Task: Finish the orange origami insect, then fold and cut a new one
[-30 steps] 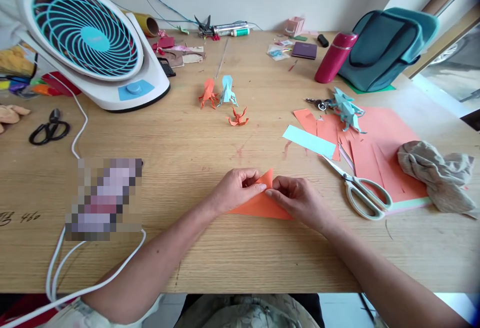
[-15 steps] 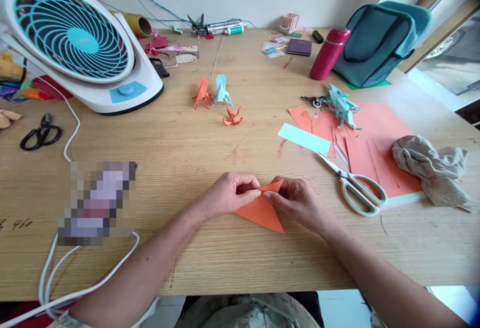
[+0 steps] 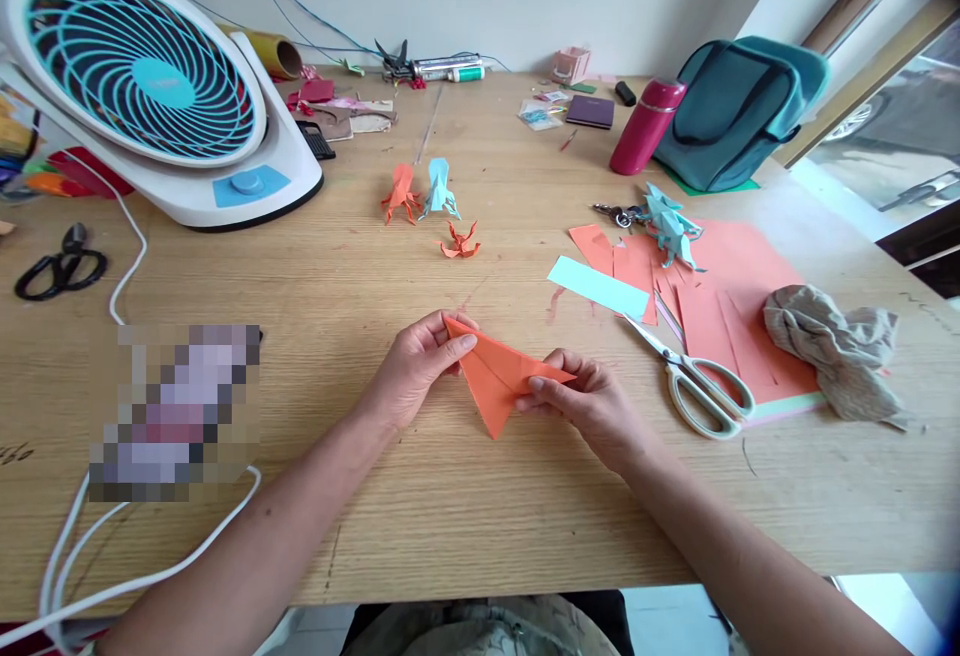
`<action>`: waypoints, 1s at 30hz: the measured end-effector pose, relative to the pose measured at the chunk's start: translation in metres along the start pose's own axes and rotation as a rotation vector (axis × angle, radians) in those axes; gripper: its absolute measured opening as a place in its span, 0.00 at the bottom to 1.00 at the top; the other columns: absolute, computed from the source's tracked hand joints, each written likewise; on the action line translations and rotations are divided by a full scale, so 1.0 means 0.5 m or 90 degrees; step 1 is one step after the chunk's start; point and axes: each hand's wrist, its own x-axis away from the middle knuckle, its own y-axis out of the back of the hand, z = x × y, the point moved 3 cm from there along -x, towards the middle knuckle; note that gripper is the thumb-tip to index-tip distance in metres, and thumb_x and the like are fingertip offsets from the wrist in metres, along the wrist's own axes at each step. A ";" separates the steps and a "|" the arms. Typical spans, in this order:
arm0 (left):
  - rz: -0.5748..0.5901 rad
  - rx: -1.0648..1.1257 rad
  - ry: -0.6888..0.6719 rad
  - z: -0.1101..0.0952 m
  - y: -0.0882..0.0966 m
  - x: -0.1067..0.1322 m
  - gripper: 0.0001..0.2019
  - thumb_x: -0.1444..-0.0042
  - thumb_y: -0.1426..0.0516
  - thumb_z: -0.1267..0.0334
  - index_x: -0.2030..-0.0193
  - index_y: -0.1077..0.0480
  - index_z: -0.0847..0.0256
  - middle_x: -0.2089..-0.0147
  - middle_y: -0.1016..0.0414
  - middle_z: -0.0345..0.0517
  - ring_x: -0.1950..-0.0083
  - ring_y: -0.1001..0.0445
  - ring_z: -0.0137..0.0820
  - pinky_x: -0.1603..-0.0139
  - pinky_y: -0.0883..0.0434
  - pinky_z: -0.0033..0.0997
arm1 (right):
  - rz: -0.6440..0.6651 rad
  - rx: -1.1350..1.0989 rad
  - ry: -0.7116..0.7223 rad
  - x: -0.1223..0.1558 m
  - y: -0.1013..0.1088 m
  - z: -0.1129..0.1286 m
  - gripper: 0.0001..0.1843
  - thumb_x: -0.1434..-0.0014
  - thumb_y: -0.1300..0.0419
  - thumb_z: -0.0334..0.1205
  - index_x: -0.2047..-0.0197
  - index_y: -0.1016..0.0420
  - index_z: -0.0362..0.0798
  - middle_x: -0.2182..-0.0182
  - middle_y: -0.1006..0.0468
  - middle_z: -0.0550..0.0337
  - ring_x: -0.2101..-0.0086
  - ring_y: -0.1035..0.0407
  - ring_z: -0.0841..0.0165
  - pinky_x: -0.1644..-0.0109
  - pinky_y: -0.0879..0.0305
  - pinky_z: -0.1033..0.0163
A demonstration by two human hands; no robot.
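Between my two hands is a folded sheet of orange paper point(image 3: 495, 376), a triangle with one point facing me and a crease running across it. My left hand point(image 3: 424, 361) pinches its upper left corner, thumb on top. At the right corner my right hand point(image 3: 581, 396) grips it between thumb and fingers. Beyond my hands stand small paper figures: an orange one point(image 3: 400, 193), a light blue one point(image 3: 440, 188) and a smaller orange one with curled points point(image 3: 460, 240).
White-handled scissors point(image 3: 705, 391) lie right of my hands, beside orange paper sheets point(image 3: 757, 256), a light blue strip point(image 3: 600, 288) and a crumpled cloth point(image 3: 829, 336). A fan point(image 3: 247, 186), black scissors point(image 3: 64, 266) and a white cable point(image 3: 135, 266) occupy the left. A pink bottle point(image 3: 646, 126) stands behind.
My hands have moved apart along the orange paper, the left one going up and left. The paper is now turned and lifted, with its point toward me. The view has shifted slightly.
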 end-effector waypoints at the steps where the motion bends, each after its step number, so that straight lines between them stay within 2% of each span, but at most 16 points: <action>1: 0.000 0.010 0.005 0.006 -0.004 0.002 0.15 0.49 0.33 0.54 0.62 0.28 0.61 0.66 0.28 0.38 0.66 0.31 0.26 0.66 0.33 0.24 | 0.004 0.002 -0.007 0.000 -0.002 -0.003 0.23 0.55 0.24 0.53 0.71 0.31 0.48 0.74 0.18 0.61 0.72 0.23 0.69 0.59 0.26 0.62; 4: 0.008 -0.001 -0.005 0.015 -0.013 0.008 0.14 0.49 0.33 0.55 0.63 0.28 0.62 0.66 0.26 0.40 0.64 0.30 0.27 0.62 0.32 0.27 | 0.030 0.053 0.002 0.002 -0.006 -0.006 0.23 0.53 0.26 0.54 0.70 0.32 0.49 0.72 0.20 0.62 0.70 0.24 0.70 0.59 0.28 0.62; 8: 0.024 -0.061 -0.032 0.013 -0.016 0.013 0.13 0.46 0.34 0.55 0.65 0.29 0.62 0.67 0.27 0.39 0.66 0.31 0.27 0.63 0.34 0.27 | 0.085 0.257 0.094 0.010 -0.012 0.003 0.18 0.43 0.32 0.53 0.68 0.29 0.47 0.72 0.25 0.63 0.70 0.33 0.72 0.66 0.38 0.66; 11: 0.038 -0.109 -0.046 0.008 -0.020 0.016 0.12 0.44 0.36 0.55 0.65 0.30 0.62 0.67 0.28 0.39 0.66 0.32 0.27 0.64 0.34 0.28 | 0.072 0.397 0.135 0.018 -0.014 0.009 0.14 0.36 0.39 0.48 0.68 0.30 0.47 0.75 0.32 0.66 0.73 0.41 0.73 0.71 0.46 0.66; 14: 0.021 -0.161 -0.076 0.001 -0.026 0.019 0.11 0.44 0.37 0.57 0.65 0.32 0.61 0.68 0.30 0.39 0.66 0.33 0.28 0.64 0.34 0.29 | 0.059 0.508 0.162 0.024 -0.020 0.012 0.15 0.34 0.43 0.44 0.71 0.34 0.48 0.77 0.38 0.68 0.75 0.47 0.74 0.72 0.51 0.66; 17: 0.002 -0.182 -0.094 -0.004 -0.030 0.020 0.11 0.43 0.37 0.57 0.64 0.33 0.61 0.67 0.30 0.39 0.66 0.33 0.28 0.64 0.34 0.28 | 0.068 0.594 0.200 0.029 -0.031 0.014 0.17 0.32 0.46 0.41 0.73 0.42 0.49 0.77 0.39 0.68 0.75 0.48 0.74 0.71 0.51 0.66; 22: -0.046 -0.150 -0.127 -0.016 -0.024 0.019 0.11 0.42 0.38 0.57 0.67 0.33 0.60 0.69 0.35 0.36 0.69 0.38 0.25 0.67 0.38 0.25 | 0.106 0.634 0.207 0.036 -0.041 0.016 0.15 0.33 0.48 0.37 0.73 0.45 0.50 0.76 0.38 0.67 0.75 0.46 0.73 0.70 0.50 0.66; 27: -0.082 -0.119 -0.103 -0.017 -0.014 0.017 0.15 0.45 0.37 0.54 0.72 0.35 0.60 0.73 0.39 0.35 0.70 0.42 0.25 0.68 0.40 0.26 | 0.122 0.645 0.194 0.036 -0.038 0.014 0.15 0.34 0.48 0.36 0.73 0.44 0.50 0.76 0.39 0.67 0.75 0.46 0.73 0.70 0.50 0.65; 30: -0.078 -0.101 -0.101 -0.017 -0.011 0.018 0.16 0.44 0.37 0.55 0.74 0.37 0.60 0.74 0.41 0.34 0.72 0.44 0.24 0.70 0.41 0.25 | 0.131 0.647 0.181 0.036 -0.036 0.013 0.15 0.34 0.47 0.37 0.74 0.43 0.49 0.76 0.39 0.68 0.75 0.46 0.73 0.71 0.50 0.65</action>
